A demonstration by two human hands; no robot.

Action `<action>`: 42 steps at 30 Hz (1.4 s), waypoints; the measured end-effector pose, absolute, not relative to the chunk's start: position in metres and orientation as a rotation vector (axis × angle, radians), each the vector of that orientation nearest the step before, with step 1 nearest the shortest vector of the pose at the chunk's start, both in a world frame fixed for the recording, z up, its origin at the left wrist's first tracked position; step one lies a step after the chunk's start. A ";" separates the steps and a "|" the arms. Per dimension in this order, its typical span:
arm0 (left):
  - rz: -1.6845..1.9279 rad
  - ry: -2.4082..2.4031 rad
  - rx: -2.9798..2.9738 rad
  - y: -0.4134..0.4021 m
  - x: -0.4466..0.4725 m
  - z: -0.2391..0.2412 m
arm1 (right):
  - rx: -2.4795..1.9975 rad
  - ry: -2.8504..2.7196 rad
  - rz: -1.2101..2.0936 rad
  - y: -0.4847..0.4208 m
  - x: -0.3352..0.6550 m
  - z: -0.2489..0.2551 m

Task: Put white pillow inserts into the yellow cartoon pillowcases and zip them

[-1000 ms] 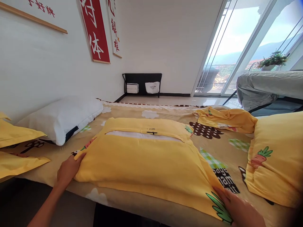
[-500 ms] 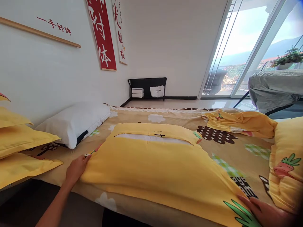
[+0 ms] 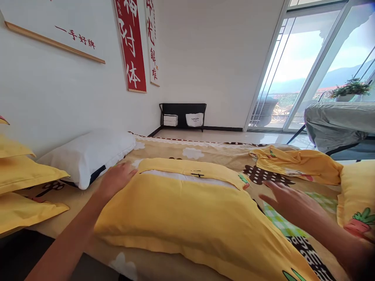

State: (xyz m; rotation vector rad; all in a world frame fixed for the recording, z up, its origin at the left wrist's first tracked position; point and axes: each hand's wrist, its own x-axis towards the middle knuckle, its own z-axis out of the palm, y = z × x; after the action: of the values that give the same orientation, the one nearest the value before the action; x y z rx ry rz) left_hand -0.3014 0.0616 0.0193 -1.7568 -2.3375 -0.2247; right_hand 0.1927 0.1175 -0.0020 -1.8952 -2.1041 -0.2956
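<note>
A yellow pillow (image 3: 181,210) in a carrot-print case lies across the near part of the bed (image 3: 211,150), its open flap showing a strip of white inner pillow. My left hand (image 3: 115,179) reaches along the pillow's far left corner, fingers loosely spread and touching the fabric there. My right hand (image 3: 285,199) hovers over the pillow's right side near the flap's end, fingers stretched out and holding nothing.
A white pillow (image 3: 88,154) lies by the wall at left. Yellow pillows (image 3: 20,179) are stacked at the far left, another (image 3: 356,199) sits at right, and a crumpled yellow case (image 3: 295,162) lies beyond. Across the floor stands a black rack (image 3: 183,115); a grey-covered table (image 3: 336,123) stands by the glass doors.
Both hands left the pillow's near corners and moved forward, the left to the far left corner and the right up over the right side. The view tilted slightly.
</note>
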 end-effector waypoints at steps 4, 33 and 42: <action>-0.516 -2.128 -2.100 0.149 -0.220 0.051 | -1.514 -2.163 -0.249 0.178 0.082 0.027; -0.323 -1.377 -2.699 0.124 -0.057 -0.010 | -1.706 -2.203 -0.423 0.180 0.111 0.032; -0.548 -1.402 -2.720 0.167 -0.001 0.011 | -1.529 -1.814 0.070 0.130 0.116 0.070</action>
State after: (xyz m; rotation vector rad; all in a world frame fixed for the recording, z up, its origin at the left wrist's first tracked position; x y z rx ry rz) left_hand -0.0013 0.1666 0.0114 -2.7197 -1.4022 -0.5479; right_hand 0.1159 0.1302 0.0697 -1.5295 -1.8138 0.0701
